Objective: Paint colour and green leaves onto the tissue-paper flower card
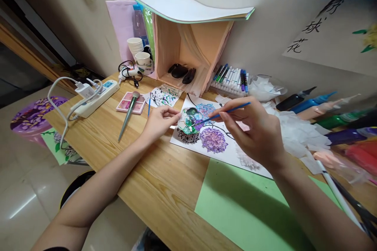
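My left hand pinches the left edge of a small flower-shaped paint palette smeared with green, white and purple. A thin blue paintbrush is held in my right hand, its tip over the palette's right side. Beneath and beside the palette lies a white sheet with painted round flowers; a purple flower shows between my hands, with blue, dark and pale ones around it. Part of the sheet is hidden by my right hand. A green sheet lies nearer to me, partly under my right forearm.
A pink palette with a large makeup brush and a power strip are at left. An open box stands behind, beside paper cups. Markers, crumpled tissues and paint bottles fill the right.
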Action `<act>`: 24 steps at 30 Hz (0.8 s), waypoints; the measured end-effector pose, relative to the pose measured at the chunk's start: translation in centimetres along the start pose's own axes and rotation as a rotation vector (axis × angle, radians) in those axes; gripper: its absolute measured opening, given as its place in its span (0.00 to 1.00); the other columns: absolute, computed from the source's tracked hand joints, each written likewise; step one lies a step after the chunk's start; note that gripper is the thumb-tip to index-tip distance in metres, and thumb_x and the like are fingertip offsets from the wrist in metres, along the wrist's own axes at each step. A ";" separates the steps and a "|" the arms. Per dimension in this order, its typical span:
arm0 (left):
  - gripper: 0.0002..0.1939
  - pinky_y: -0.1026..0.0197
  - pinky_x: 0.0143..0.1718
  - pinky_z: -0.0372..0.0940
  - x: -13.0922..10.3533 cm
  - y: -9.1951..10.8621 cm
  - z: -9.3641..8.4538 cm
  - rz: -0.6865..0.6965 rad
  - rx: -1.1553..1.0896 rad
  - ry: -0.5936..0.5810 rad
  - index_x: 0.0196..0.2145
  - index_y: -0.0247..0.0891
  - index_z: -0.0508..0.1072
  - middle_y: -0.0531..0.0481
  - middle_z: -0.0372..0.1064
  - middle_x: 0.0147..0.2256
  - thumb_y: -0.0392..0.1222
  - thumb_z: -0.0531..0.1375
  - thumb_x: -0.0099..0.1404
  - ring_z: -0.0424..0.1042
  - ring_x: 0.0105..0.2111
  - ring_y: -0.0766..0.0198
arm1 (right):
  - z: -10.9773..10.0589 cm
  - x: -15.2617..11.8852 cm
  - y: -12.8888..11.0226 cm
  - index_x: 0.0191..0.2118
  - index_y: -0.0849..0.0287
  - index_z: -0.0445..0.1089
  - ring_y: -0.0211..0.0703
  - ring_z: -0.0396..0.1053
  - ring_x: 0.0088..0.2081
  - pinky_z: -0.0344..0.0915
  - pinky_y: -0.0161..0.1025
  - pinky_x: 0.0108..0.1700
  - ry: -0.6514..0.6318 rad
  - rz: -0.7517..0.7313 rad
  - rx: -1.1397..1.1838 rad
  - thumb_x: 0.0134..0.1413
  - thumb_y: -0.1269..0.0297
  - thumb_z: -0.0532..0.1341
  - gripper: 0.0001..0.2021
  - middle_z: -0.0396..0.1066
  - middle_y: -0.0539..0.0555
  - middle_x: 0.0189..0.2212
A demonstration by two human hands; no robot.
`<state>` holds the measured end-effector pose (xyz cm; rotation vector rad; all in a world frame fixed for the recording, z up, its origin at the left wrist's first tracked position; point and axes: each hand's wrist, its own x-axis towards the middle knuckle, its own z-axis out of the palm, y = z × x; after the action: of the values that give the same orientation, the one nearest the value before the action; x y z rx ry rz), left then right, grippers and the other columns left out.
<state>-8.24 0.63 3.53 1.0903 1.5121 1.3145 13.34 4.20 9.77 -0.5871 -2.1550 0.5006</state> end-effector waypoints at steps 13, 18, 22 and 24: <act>0.16 0.65 0.30 0.70 0.0 0.0 0.0 0.007 0.010 -0.014 0.30 0.31 0.73 0.47 0.74 0.28 0.47 0.67 0.49 0.72 0.27 0.67 | 0.0 0.0 0.1 0.39 0.58 0.62 0.38 0.75 0.32 0.72 0.34 0.32 -0.001 0.106 0.060 0.57 0.68 0.57 0.04 0.73 0.52 0.30; 0.16 0.64 0.30 0.71 0.0 0.0 0.0 0.003 0.008 -0.017 0.30 0.31 0.73 0.47 0.74 0.28 0.48 0.67 0.49 0.72 0.26 0.67 | 0.0 0.1 0.0 0.38 0.58 0.62 0.38 0.75 0.32 0.72 0.34 0.32 -0.043 0.087 0.049 0.57 0.69 0.57 0.03 0.72 0.51 0.30; 0.16 0.63 0.30 0.71 0.0 0.0 0.0 0.002 0.015 -0.018 0.30 0.31 0.73 0.47 0.74 0.28 0.48 0.67 0.49 0.72 0.26 0.66 | 0.0 0.1 0.0 0.38 0.57 0.62 0.39 0.75 0.32 0.72 0.35 0.33 -0.034 0.111 0.061 0.58 0.68 0.56 0.03 0.73 0.52 0.30; 0.16 0.63 0.30 0.71 0.0 -0.1 0.0 0.005 0.021 -0.017 0.29 0.32 0.73 0.47 0.74 0.27 0.49 0.67 0.49 0.72 0.26 0.66 | 0.0 0.1 0.0 0.38 0.57 0.62 0.39 0.75 0.32 0.72 0.35 0.32 -0.052 0.109 0.054 0.58 0.67 0.56 0.03 0.73 0.52 0.30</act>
<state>-8.23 0.65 3.47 1.1161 1.5146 1.2925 13.27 4.26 9.86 -0.6702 -2.1600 0.6375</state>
